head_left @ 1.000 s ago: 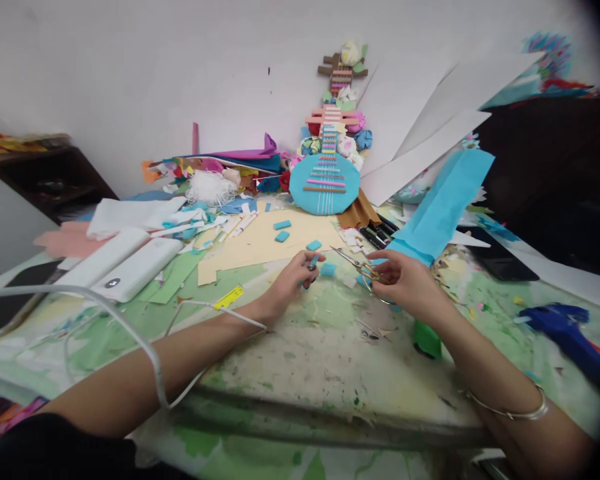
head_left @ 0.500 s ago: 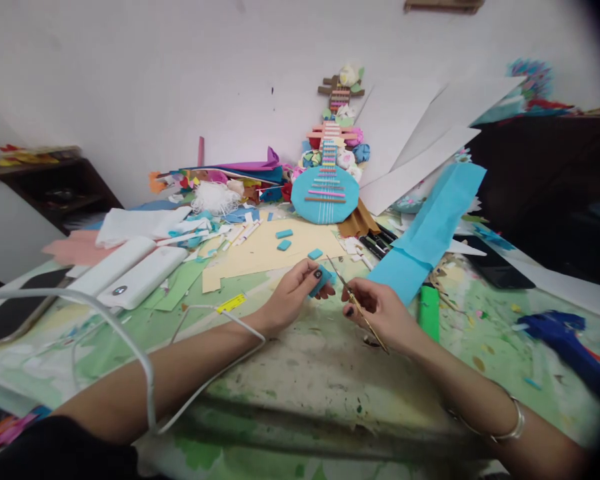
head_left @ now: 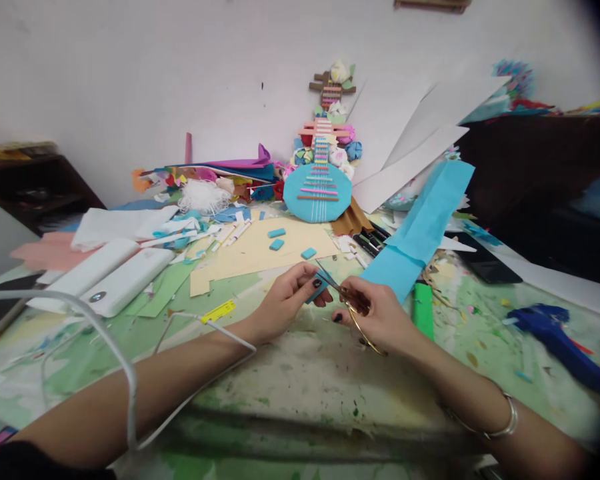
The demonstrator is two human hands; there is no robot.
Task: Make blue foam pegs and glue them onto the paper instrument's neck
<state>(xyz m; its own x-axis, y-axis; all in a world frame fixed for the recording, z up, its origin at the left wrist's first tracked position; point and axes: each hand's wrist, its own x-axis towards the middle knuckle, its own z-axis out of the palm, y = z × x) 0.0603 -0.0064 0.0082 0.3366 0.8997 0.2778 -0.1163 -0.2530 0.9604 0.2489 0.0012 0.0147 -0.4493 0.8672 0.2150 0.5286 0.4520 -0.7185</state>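
Between thumb and fingers, my left hand (head_left: 293,293) pinches a small piece of blue paper (head_left: 320,288). My right hand (head_left: 377,308) grips gold-handled scissors (head_left: 357,321), their blades parted at the blue piece. Whether the blades touch the paper is hard to tell. Beyond my hands, three small blue pieces lie on the cream cardboard (head_left: 250,248), the nearest one a blue block (head_left: 309,253). A long strip of blue crepe paper (head_left: 420,230) slants up to the right of my right hand.
A blue paper-covered instrument model (head_left: 317,193) leans near the wall. Two white power banks (head_left: 130,281) and a looping white cable (head_left: 130,373) lie left. At right are a green box (head_left: 423,310), a black phone (head_left: 487,259) and a blue glue gun (head_left: 560,340).
My right hand has brought the scissors left to the blue piece, and their blades have spread apart. The camera view has shifted slightly to the right.
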